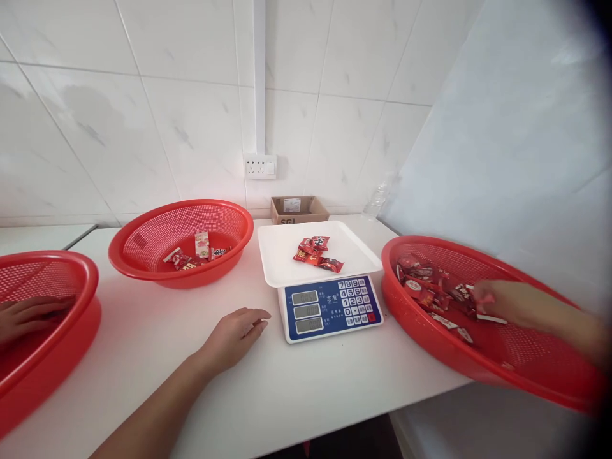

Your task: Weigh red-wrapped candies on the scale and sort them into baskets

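My left hand (235, 336) rests on the white table, just left of the scale (329, 309). Its fingers are loosely stretched out, with nothing in them. On the scale's white pan (277, 255) lies a small pile of red wrapped snacks (315, 253). My right hand (495, 301) reaches into the right red basket (421, 325), low over several red and white snack packets (425, 290). Its fingers are blurred and partly hidden, so whether they grip a packet cannot be made out. The scale's display digits are faint.
Another red basket (182, 277) with a few packets stands at the back left. At the left edge, a co-worker's hand (29, 319) is inside a third red basket (71, 357). Behind the scale are a cardboard box (299, 210) and a clear plastic bottle (377, 201).
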Motion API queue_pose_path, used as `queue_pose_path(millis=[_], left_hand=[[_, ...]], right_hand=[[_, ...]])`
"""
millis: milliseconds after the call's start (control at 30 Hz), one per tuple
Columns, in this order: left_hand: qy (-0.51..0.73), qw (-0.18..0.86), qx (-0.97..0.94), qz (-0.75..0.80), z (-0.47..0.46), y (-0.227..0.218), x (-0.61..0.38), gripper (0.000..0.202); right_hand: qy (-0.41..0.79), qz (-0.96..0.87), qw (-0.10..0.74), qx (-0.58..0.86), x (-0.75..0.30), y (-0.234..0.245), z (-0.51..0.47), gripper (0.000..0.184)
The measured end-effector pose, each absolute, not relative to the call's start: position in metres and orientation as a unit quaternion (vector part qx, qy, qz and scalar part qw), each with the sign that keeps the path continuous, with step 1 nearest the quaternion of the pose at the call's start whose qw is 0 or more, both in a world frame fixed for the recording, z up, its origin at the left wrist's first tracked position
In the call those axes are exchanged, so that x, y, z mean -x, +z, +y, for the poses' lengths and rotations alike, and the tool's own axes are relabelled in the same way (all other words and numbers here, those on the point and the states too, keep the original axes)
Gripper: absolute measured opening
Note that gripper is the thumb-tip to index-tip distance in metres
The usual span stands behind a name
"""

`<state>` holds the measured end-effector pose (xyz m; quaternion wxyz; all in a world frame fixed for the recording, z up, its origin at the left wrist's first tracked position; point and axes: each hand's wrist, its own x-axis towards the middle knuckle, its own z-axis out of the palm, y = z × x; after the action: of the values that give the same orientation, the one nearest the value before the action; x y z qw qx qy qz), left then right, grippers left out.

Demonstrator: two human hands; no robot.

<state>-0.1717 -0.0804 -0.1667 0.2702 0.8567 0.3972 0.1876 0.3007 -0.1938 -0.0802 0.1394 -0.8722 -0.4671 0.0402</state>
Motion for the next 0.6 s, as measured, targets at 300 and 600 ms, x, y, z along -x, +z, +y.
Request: queue_pose_path(millis=[300,600], left_hand=[[0.196,0.278,-0.853,0.395,-0.082,-0.163,0.172,0.029],[0.209,0.277,-0.852,0.392,-0.083,-0.162,0.174,0.029]], right_hand=[[0.153,-0.609,0.263,0.733,-0.176,-0.043,-0.112,0.028],[0.105,-0.677,0.221,0.694,-0.14,-0.067,-0.052,0.047]])
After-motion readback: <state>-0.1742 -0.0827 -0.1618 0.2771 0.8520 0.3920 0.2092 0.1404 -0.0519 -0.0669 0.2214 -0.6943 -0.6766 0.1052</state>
